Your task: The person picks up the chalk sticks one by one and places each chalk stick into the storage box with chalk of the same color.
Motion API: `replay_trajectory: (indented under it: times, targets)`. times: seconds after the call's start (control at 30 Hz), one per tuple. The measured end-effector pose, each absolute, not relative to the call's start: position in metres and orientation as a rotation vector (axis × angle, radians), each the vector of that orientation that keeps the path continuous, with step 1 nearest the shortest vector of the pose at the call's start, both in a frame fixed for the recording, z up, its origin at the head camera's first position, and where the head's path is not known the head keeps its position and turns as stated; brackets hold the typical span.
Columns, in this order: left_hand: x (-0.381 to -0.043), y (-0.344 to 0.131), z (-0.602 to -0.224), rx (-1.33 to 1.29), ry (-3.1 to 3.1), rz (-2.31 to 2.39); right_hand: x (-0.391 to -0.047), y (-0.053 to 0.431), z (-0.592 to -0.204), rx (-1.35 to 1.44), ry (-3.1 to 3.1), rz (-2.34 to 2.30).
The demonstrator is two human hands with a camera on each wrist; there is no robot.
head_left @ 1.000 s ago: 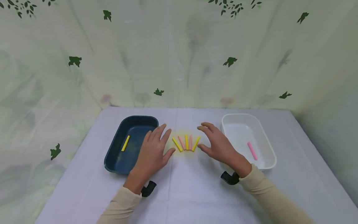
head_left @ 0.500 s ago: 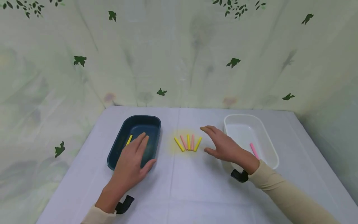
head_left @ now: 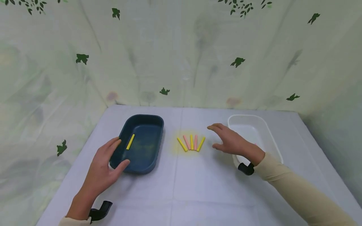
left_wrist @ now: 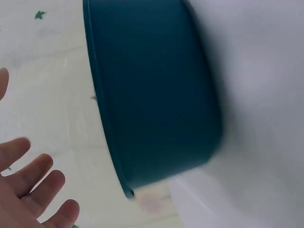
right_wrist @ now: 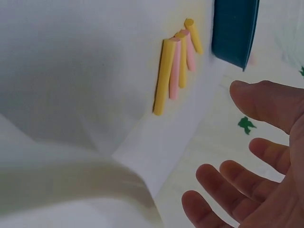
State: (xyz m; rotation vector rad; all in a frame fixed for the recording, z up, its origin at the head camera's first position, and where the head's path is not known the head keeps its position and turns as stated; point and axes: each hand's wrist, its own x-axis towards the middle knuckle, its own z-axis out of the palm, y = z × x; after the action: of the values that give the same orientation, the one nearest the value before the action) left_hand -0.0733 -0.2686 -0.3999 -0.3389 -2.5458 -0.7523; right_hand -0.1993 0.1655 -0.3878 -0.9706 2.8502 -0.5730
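Plainly, the five chalk sticks [head_left: 191, 142], three yellow alternating with two pink, lie fanned on the white cloth [head_left: 181, 185], spreading toward twelve o'clock. At their three o'clock hovers the right hand [head_left: 230, 139], holding nothing, thumb and fingers parted. Farther that way sits the white tray [head_left: 245, 121]; a pink speck [head_left: 255, 144] by the right wrist is perhaps another stick, mostly hidden. At the fan's nine o'clock stands the dark blue tray [head_left: 147, 141], one yellow stick [head_left: 130, 142] inside pointing to one o'clock. The left hand [head_left: 103, 169], loose and gripping nothing, is at this tray's eight o'clock, apart from its wall. At twelve o'clock rises a pale backdrop [head_left: 183, 47].
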Motion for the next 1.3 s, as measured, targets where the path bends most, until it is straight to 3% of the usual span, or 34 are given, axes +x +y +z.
replay_trajectory:
  times: [0.43,0.93,1.3]
  targets:
    - [-0.076,-0.301,-0.416,0.063,-2.751,-1.015,-0.212,0.158,-0.386,-0.968,2.719,-0.620]
    - [-0.079,-0.301,-0.429,0.139,-2.883,-1.094,-0.238,0.123,-0.380,-0.915,2.672,-0.432]
    - [-0.082,-0.301,-0.432,0.216,-2.906,-1.251,-0.255,0.128,-0.400,-0.814,2.628,-0.499]
